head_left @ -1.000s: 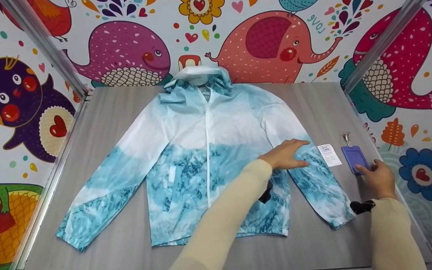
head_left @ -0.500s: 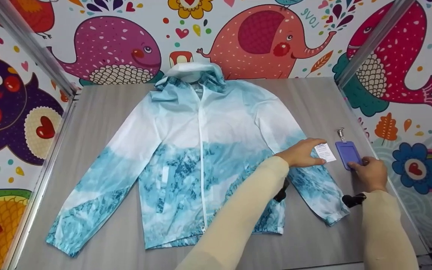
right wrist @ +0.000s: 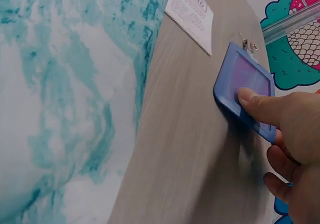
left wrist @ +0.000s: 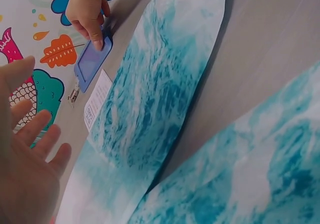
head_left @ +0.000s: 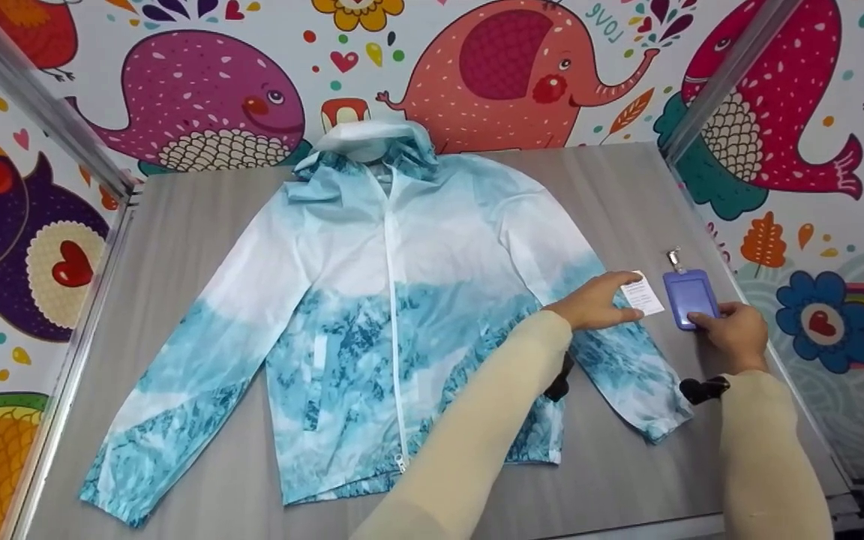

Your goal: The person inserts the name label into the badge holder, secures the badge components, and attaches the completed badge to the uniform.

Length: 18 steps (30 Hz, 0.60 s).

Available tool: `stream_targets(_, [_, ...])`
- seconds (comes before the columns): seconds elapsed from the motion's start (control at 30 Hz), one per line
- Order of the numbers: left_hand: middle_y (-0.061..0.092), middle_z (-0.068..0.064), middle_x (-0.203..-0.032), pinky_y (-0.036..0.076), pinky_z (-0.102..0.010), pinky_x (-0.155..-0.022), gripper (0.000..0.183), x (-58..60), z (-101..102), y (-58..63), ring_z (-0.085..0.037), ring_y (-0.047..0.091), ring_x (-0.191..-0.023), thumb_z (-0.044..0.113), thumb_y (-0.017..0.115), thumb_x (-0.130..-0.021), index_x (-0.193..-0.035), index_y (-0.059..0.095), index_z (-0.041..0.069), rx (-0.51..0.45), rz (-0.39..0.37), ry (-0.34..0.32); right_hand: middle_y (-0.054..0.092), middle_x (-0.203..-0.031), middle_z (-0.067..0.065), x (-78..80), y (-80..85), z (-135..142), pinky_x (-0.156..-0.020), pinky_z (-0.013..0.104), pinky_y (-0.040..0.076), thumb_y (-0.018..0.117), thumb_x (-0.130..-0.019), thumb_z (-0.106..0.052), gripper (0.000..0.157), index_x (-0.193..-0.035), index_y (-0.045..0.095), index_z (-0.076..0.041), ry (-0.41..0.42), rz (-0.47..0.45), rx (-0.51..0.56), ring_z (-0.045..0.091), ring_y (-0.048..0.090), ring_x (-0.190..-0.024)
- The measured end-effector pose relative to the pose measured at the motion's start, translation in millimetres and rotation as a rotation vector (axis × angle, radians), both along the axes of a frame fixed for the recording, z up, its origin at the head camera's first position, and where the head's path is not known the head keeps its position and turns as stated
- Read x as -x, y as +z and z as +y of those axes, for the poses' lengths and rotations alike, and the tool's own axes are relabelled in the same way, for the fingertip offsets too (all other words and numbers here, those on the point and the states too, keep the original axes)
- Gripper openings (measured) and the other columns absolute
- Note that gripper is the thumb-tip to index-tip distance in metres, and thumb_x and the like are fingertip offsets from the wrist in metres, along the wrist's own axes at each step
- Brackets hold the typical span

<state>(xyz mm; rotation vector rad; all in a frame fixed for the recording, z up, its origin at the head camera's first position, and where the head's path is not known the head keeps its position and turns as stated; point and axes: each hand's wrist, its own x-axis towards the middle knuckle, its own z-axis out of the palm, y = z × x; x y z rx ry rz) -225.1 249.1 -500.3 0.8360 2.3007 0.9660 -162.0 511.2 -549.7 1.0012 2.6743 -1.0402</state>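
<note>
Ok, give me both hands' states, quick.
Left hand: open, holding nothing, near the white card.
Right hand: closed, holding the blue badge holder.

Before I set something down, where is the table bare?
Bare grey tabletop lies between the left metal rail and blue-white hooded jacket, and beyond the white printed card. Crowded: around that card, left hand, blue badge holder, right hand.

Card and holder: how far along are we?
Done: jacket spread out on the table; right hand pinches the holder.
In hand: left hand is open by the card.
Remaining: the card lies outside the holder, ungripped, so pickup and probably insertion are left.
</note>
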Motion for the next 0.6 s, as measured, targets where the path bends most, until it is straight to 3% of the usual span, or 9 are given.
stream_targets(0.13, [0.036, 0.008, -0.160, 0.033, -0.026, -0.118, 0.060, -1.0, 2.2, -3.7, -0.008, 0.036, -0.147, 0.035, 0.059, -0.099, -0.154, 0.036, 0.027, -0.054, -0.020, 0.004, 0.056, -0.132, 0.026, -0.1, 3.9, -0.4, -0.091, 0.034, 0.054, 0.060, -0.096, -0.042, 0.066, -0.141, 0.050, 0.005, -0.074, 0.061, 0.045, 0.030, 0.057, -0.104])
stream_targets(0.27, [0.037, 0.006, -0.159, 0.034, -0.024, -0.117, 0.060, -0.4, 0.9, -5.9, -0.008, 0.037, -0.146, 0.034, 0.059, -0.099, -0.153, 0.037, 0.022, -0.088, -0.020, 0.008, 0.057, -0.135, 0.019, 1.7, 10.2, -2.2, -0.076, 0.016, 0.048, 0.058, -0.095, -0.048, 0.065, -0.142, 0.053, -0.003, -0.156, 0.119, 0.085, 0.012, 0.055, -0.092])
stream_targets(0.37, [0.039, 0.005, -0.158, 0.035, -0.024, -0.117, 0.061, 1.5, -2.6, -5.5, -0.009, 0.038, -0.146, 0.034, 0.060, -0.099, -0.153, 0.038, 0.020, -0.109, -0.013, 0.009, 0.057, -0.136, 0.018, 3.9, 16.0, -5.6, -0.069, 0.008, 0.044, 0.056, -0.096, -0.048, 0.063, -0.142, 0.053, -0.005, -0.165, 0.158, 0.091, 0.003, 0.054, -0.084])
stream_targets(0.43, [0.040, 0.004, -0.158, 0.035, -0.025, -0.117, 0.060, 3.5, -6.3, -5.3, -0.010, 0.039, -0.145, 0.034, 0.060, -0.099, -0.153, 0.038, 0.019, -0.123, -0.014, 0.014, 0.062, -0.128, 0.013, 5.4, 20.0, -9.7, -0.067, 0.006, 0.046, 0.055, -0.097, -0.046, 0.060, -0.143, 0.053, -0.007, -0.166, 0.187, 0.111, -0.001, 0.056, -0.081])
stream_targets(0.5, [0.041, 0.003, -0.157, 0.036, -0.025, -0.116, 0.059, 6.2, -10.5, -5.8, -0.011, 0.039, -0.145, 0.034, 0.059, -0.099, -0.152, 0.039, 0.018, -0.138, -0.019, 0.031, 0.067, -0.110, 0.002, 6.4, 23.6, -14.9, -0.067, 0.006, 0.048, 0.054, -0.099, -0.042, 0.056, -0.142, 0.054, -0.006, -0.157, 0.227, 0.143, -0.003, 0.058, -0.076])
stream_targets(0.6, [0.041, 0.002, -0.157, 0.035, -0.026, -0.117, 0.056, 12.4, -19.0, -7.9, -0.012, 0.038, -0.146, 0.033, 0.056, -0.101, -0.152, 0.039, 0.017, -0.152, -0.026, 0.057, 0.062, -0.094, -0.012, 6.2, 28.9, -24.5, -0.069, 0.006, 0.050, 0.053, -0.100, -0.040, 0.054, -0.141, 0.055, -0.005, -0.122, 0.275, 0.179, -0.003, 0.060, -0.074])
